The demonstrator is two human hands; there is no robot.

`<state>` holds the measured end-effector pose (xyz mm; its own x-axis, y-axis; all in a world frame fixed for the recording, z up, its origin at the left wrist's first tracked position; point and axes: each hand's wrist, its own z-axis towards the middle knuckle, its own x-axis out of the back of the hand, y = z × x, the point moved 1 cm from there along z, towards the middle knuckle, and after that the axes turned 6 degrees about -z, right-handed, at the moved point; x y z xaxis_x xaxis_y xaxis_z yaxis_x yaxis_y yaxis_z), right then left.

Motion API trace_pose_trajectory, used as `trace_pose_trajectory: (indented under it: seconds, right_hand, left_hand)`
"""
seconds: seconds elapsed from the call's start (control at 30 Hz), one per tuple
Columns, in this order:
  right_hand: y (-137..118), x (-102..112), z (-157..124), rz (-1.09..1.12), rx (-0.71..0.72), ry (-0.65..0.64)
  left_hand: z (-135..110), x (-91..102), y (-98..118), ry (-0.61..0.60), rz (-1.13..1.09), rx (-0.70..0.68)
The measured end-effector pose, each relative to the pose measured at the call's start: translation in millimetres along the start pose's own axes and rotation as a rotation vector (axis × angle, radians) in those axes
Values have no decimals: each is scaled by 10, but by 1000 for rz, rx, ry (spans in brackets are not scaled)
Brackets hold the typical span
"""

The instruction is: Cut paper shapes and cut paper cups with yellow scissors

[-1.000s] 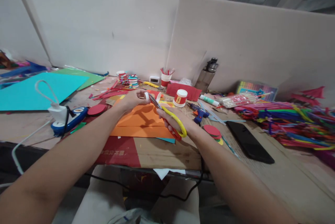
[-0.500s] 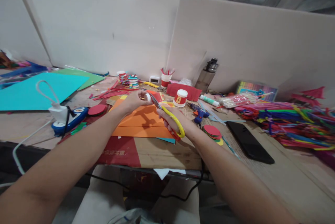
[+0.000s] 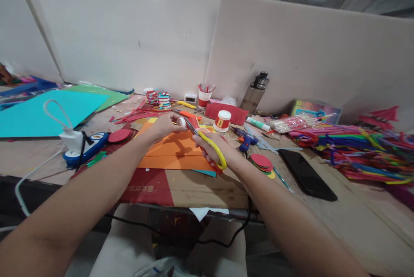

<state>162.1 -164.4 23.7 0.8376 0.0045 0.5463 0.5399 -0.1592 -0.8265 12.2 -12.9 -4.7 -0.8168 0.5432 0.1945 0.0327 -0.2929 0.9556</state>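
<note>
My left hand [image 3: 168, 125] is closed, pinching a small white round piece [image 3: 181, 121] whose exact kind I cannot make out. In my right hand [image 3: 210, 147] are scissors [image 3: 220, 152] with a yellow and red handle. Their blades point up and left, and the tips come close to the white piece; whether they touch it I cannot tell. Beneath both hands lie orange sheets [image 3: 171, 161] on a cardboard base [image 3: 207, 190]. A red and white paper cup [image 3: 222, 121] stands upright just beyond my right hand.
To the right are a blue glue gun [image 3: 247, 142], stacked paper discs [image 3: 261, 162], a black phone [image 3: 307, 174] and piled pipe cleaners [image 3: 359, 152]. On the left sit a blue power strip [image 3: 86, 149] and turquoise sheets [image 3: 29, 115]. A bottle [image 3: 255, 93] leans against the back panel.
The scissors and my right hand have shifted very slightly left along with the whole view. Both hands keep their grip, and the white piece appears turned a little.
</note>
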Motion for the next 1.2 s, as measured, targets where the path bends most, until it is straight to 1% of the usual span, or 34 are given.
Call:
trace_pose_trajectory:
  seconds: [0.13,0.17,0.27,0.33,0.4,0.47,0.53,0.6,0.67,0.7,0.77,0.8,0.83,0.9,1.0,1.07,1.13,1.2]
  right_hand:
    - [-80,-14,-38,-69,-87,20]
    - [-80,-15,-37,-87,-94,21]
    - [-31,-5,-13,-72,-62,11]
    - [13,9,10,-21,-36,30]
    - [38,23,27,15,-5,60]
    - [40,29,35,62,17,82]
    - [25,29,30,126,38,105]
    - [7,28,20,186,62,133]
    - [-4,30,15,231,71,164]
    - [-5,32,16,251,70,180]
    - [2,42,26,287,73,223]
    - [9,50,34,303,85,250]
    - [18,58,44,317,103,271]
    - [38,77,64,343,139,313]
    - [58,102,85,363,167,363]
    - [62,111,89,364,166,382]
    - [66,112,90,356,163,379]
    - [78,106,93,345,160,373]
  left_hand:
    - [-5,9,26,48,45,31]
    - [-8,16,37,34,52,38]
    - [-23,48,80,-77,27,50]
    - [-31,84,107,-97,21,75]
    - [-27,125,126,-63,36,88]
    - [-7,169,132,-4,70,67]
    - [23,217,112,74,172,25]
    - [53,269,59,137,354,-12]
    - [74,317,-22,129,531,-4]
    - [82,337,-64,112,586,23]
    - [91,363,-120,96,601,82]
    - [94,363,-122,105,564,78]
    - [96,352,-106,118,520,46]
    - [94,289,-28,130,459,-81]
    - [70,104,86,75,466,-271]
    - [52,-36,91,-14,465,-326]
    - [44,-140,45,-81,465,-363]
    - [51,-177,-6,-100,461,-377]
